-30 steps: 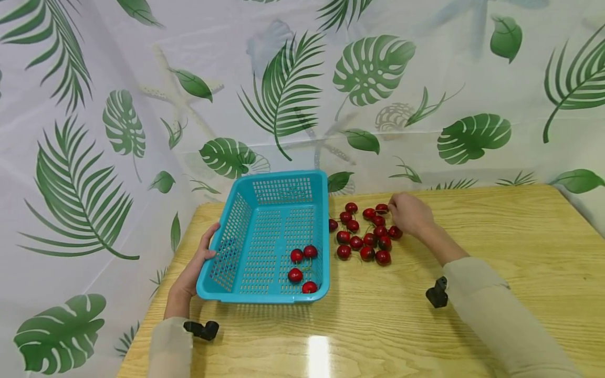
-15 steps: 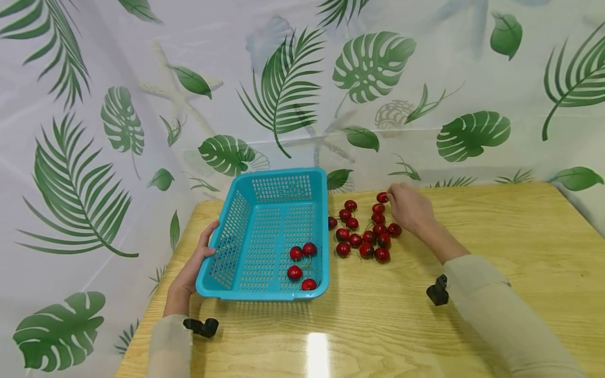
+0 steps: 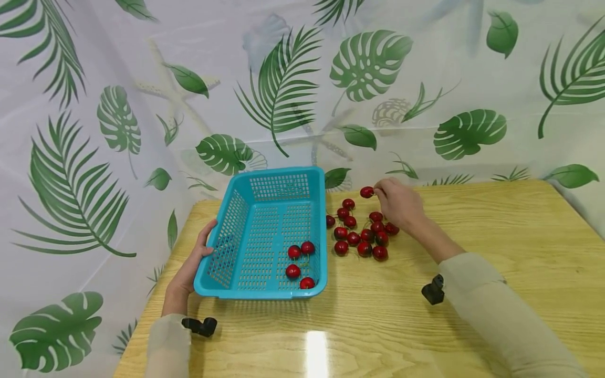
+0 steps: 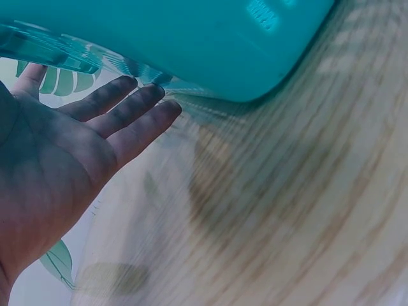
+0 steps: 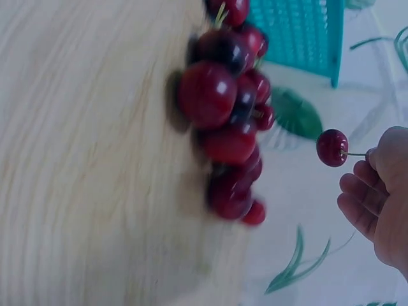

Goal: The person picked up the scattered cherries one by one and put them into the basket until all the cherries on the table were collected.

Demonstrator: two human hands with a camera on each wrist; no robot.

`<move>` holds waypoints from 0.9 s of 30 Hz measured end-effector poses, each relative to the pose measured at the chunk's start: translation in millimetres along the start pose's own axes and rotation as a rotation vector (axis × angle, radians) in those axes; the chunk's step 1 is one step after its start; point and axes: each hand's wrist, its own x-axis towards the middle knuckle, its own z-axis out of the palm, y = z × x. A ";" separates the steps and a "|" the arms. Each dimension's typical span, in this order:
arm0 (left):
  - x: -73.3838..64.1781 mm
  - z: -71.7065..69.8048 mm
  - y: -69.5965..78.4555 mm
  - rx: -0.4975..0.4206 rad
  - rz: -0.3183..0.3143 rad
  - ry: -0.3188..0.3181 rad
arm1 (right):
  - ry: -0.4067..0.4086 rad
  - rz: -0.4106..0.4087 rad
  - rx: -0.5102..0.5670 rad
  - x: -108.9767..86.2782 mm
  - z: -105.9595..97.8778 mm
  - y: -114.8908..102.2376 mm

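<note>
In the head view, a blue plastic basket [image 3: 279,293] stands on the table with several red cherries [image 3: 293,271] inside near its right front corner. My left hand [image 3: 190,265] is at the basket's left side. The left wrist view shows that hand [image 4: 70,140] with its fingers extended toward the basket wall [image 4: 191,44]. My right hand [image 3: 402,205] holds up a dark red cherry [image 3: 366,192] by its stem, above the table's back part. In the right wrist view, thumb and fingertips pinch the stem of this cherry [image 5: 332,148].
Several loose cherries [image 3: 364,249] lie in a cluster right of the basket, some close to its wall. The wooden table [image 3: 510,236] extends to the right and front. A leaf-patterned curtain [image 3: 425,68] hangs behind and at the left. Each wrist wears a black camera mount [image 3: 434,290].
My right hand has lifted a cherry from the back of the cluster and moved it left toward the basket. My left hand and the basket stay in place.
</note>
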 end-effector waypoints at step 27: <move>-10.4 24.9 30.7 0.087 -0.191 0.111 | -0.226 -0.484 0.153 -40.3 30.0 -169.6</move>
